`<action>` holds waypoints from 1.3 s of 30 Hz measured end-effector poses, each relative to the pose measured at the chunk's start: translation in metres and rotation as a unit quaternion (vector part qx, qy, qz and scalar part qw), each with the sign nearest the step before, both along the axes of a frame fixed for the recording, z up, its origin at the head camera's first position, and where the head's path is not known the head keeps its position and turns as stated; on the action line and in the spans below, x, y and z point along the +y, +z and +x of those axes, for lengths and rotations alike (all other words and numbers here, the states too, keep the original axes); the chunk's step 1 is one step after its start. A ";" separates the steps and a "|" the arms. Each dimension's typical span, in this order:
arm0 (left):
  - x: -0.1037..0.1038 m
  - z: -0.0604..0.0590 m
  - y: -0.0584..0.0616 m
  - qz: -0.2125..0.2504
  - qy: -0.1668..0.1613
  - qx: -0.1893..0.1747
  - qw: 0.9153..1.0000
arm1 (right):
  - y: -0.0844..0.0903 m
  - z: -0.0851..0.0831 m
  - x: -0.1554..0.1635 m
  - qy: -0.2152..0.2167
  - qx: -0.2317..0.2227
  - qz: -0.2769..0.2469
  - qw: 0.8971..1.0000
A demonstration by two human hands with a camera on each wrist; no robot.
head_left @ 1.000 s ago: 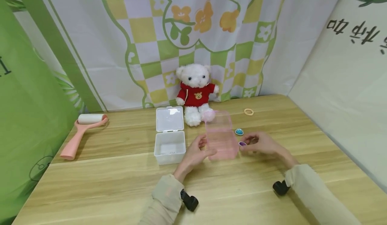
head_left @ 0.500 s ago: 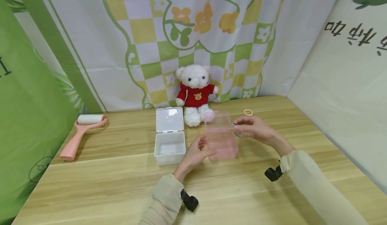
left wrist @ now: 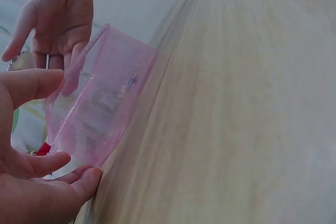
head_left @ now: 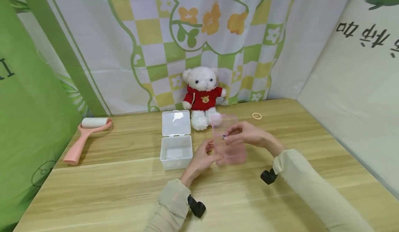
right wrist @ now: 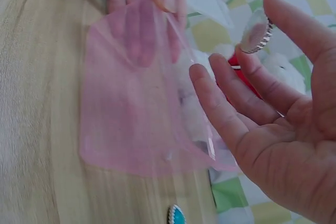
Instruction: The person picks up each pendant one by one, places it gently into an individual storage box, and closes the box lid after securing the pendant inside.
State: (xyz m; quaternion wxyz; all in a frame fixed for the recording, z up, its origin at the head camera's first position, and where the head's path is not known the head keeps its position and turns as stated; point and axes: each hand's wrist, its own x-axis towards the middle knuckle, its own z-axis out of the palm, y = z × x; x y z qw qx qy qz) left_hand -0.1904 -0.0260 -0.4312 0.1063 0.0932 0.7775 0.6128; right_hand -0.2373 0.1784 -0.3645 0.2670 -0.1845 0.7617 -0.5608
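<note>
The left hand [head_left: 201, 157] grips the near edge of an open pink box [head_left: 229, 145] on the counter [head_left: 124, 190]. Over the box, the right hand [head_left: 246, 135] pinches a small gem [right wrist: 258, 34] between thumb and fingertips. A teal gem [right wrist: 176, 215] lies beside the box. Farther back sits a teddy bear [head_left: 202, 95].

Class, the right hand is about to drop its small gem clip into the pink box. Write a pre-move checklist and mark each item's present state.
1. Pink box lid open: ok, it stands raised.
2. Left hand steadies the box: ok, fingers grip its near left side.
3. Right hand holds the gem clip: ok, pinched between thumb and finger.
4. Clip above the box opening: cannot tell, the views disagree.
5. Box floor free: cannot tell, the pink plastic blurs it.
6. Teal gem out of the way: ok, it lies on the table beside the box.
</note>
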 end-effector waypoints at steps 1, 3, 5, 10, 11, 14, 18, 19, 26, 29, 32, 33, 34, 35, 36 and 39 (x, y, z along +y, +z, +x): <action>0.000 0.000 0.000 -0.003 0.000 0.001 1.000 | -0.002 -0.001 -0.002 0.006 0.004 0.014 1.000; 0.000 0.000 0.000 -0.006 0.002 -0.001 1.000 | -0.004 -0.002 -0.006 0.017 0.013 0.038 0.999; 0.000 0.000 -0.001 -0.003 0.003 -0.003 1.000 | -0.007 -0.003 -0.010 0.030 0.030 0.061 0.997; 0.001 0.000 -0.001 0.019 -0.002 -0.010 1.000 | -0.011 -0.004 -0.014 0.041 0.078 0.094 0.992; 0.001 0.000 -0.001 0.020 -0.004 -0.010 1.000 | -0.012 -0.004 -0.014 0.040 0.085 0.097 0.991; 0.002 0.000 -0.001 0.022 -0.006 -0.007 1.000 | -0.014 -0.004 -0.013 0.036 0.101 0.102 0.989; 0.000 -0.001 -0.002 0.022 -0.007 -0.007 1.000 | -0.015 -0.005 -0.014 0.027 0.110 0.112 0.987; 0.000 -0.002 -0.002 0.023 -0.007 -0.008 1.000 | -0.016 -0.006 -0.014 0.027 0.115 0.117 0.986; 0.000 0.000 -0.001 0.027 -0.008 -0.007 1.000 | -0.019 -0.005 -0.018 0.063 0.216 0.157 0.962; -0.001 0.000 -0.001 0.021 -0.004 -0.007 1.000 | -0.019 -0.002 -0.021 0.063 0.238 0.173 0.954; -0.001 -0.001 -0.001 0.016 -0.003 -0.004 1.000 | -0.019 0.000 -0.024 0.057 0.258 0.189 0.946; 0.000 -0.001 -0.002 0.017 -0.004 -0.003 1.000 | -0.020 0.000 -0.024 0.056 0.268 0.194 0.942; 0.000 -0.001 -0.001 0.017 -0.005 -0.003 1.000 | -0.020 0.000 -0.025 0.056 0.274 0.199 0.939; 0.000 -0.001 -0.001 0.019 -0.006 -0.003 1.000 | -0.021 0.000 -0.025 0.057 0.281 0.203 0.936; 0.000 -0.001 -0.001 0.018 -0.006 -0.003 1.000 | -0.022 0.000 -0.025 0.058 0.283 0.208 0.935; 0.000 -0.001 -0.002 0.020 -0.007 -0.007 1.000 | -0.023 0.001 -0.024 0.063 0.287 0.207 0.933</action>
